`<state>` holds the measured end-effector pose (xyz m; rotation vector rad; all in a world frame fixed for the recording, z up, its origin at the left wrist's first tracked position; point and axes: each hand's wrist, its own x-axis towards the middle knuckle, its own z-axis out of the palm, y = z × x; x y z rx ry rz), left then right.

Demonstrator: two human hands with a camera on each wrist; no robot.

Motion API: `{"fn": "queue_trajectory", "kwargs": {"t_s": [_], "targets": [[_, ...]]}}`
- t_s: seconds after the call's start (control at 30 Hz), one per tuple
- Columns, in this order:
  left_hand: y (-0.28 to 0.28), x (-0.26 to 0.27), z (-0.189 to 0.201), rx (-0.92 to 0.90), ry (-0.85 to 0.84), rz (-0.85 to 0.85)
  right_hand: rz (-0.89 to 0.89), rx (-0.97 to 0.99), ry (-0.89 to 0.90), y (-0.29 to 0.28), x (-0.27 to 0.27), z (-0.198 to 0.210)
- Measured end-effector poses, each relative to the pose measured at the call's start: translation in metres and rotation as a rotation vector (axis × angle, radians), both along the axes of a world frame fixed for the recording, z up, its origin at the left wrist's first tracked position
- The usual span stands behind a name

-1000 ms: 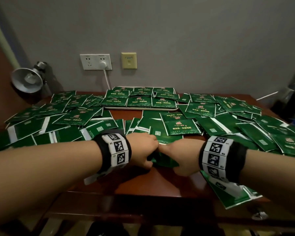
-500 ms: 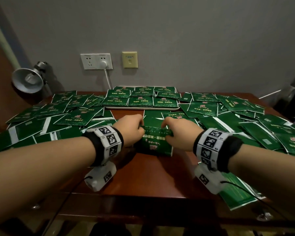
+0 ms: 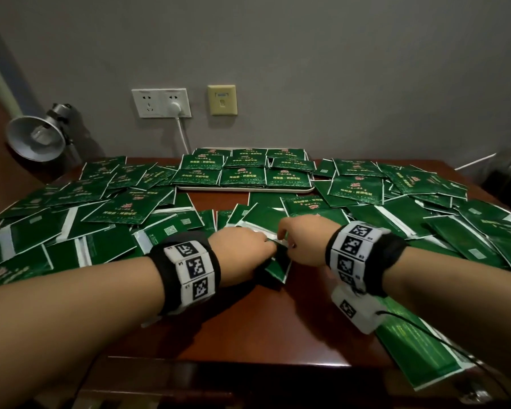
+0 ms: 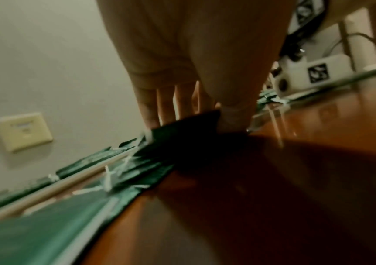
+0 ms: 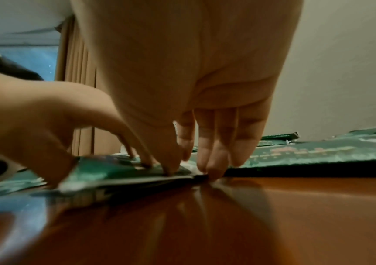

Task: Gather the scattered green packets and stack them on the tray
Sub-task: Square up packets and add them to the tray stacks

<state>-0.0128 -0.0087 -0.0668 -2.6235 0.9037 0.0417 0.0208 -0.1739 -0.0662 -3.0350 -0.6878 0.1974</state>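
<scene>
A small stack of green packets (image 3: 278, 268) rests low on the brown table (image 3: 248, 326), between my two hands. My left hand (image 3: 248, 249) pinches it with the fingers behind and the thumb in front; in the left wrist view the same hand (image 4: 189, 114) grips the dark stack (image 4: 189, 132). My right hand (image 3: 303, 243) holds the other end. In the right wrist view its thumb and fingertips (image 5: 214, 170) press on the stack's (image 5: 125, 177) edge at the tabletop. The white tray (image 3: 245, 188) at the back centre holds rows of green packets.
Loose green packets cover the table on the left (image 3: 71, 231) and the right (image 3: 425, 208). One packet (image 3: 416, 349) overhangs the front right edge. A metal lamp (image 3: 37, 137) stands at the back left. A plugged wall socket (image 3: 161, 103) sits above the tray.
Half a second ago both hands held the stack raised, its face toward me. They have since brought it down onto the table and moved closer together.
</scene>
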Motion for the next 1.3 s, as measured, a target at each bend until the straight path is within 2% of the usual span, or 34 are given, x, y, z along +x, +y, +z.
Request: {"fn": "queue_trajectory", "kwargs": {"t_s": [0.1,0.33,0.5,0.6,0.77,0.9,1.0,1.1,1.17,1.23,1.3], "targets": [[0.014,-0.002,0.009,0.043,-0.03,0.076,0.023,-0.036,-0.055,0.008,0.001,-0.001],[0.068,-0.001,0.016,-0.05,-0.024,0.354,0.046,-0.273,-0.049,0.04,-0.018,-0.002],[0.082,0.0,0.015,-0.144,0.03,0.387,0.087,-0.342,-0.054,0.057,-0.031,0.013],[0.088,0.003,0.016,-0.244,0.011,0.346,0.076,-0.262,-0.101,0.052,-0.031,0.025],[0.106,0.012,0.027,-0.415,0.032,0.341,0.125,-0.101,0.149,0.035,-0.016,0.036],[0.115,0.013,0.031,-0.585,0.062,0.362,0.022,-0.009,0.166,0.028,-0.014,0.04],[0.122,0.015,0.029,-0.521,0.113,0.464,-0.134,0.04,0.131,0.027,-0.009,0.035],[0.128,0.019,0.027,-0.382,-0.051,0.611,-0.182,-0.14,0.034,0.024,-0.012,0.03],[0.123,0.016,0.027,-0.392,-0.114,0.687,-0.165,-0.249,0.007,0.025,-0.017,0.027],[0.108,0.012,0.022,-0.366,-0.013,0.776,-0.147,-0.288,0.052,0.029,-0.023,0.027],[0.091,0.011,0.01,-0.321,0.12,0.863,-0.116,-0.25,0.209,0.035,-0.028,0.025]]}}
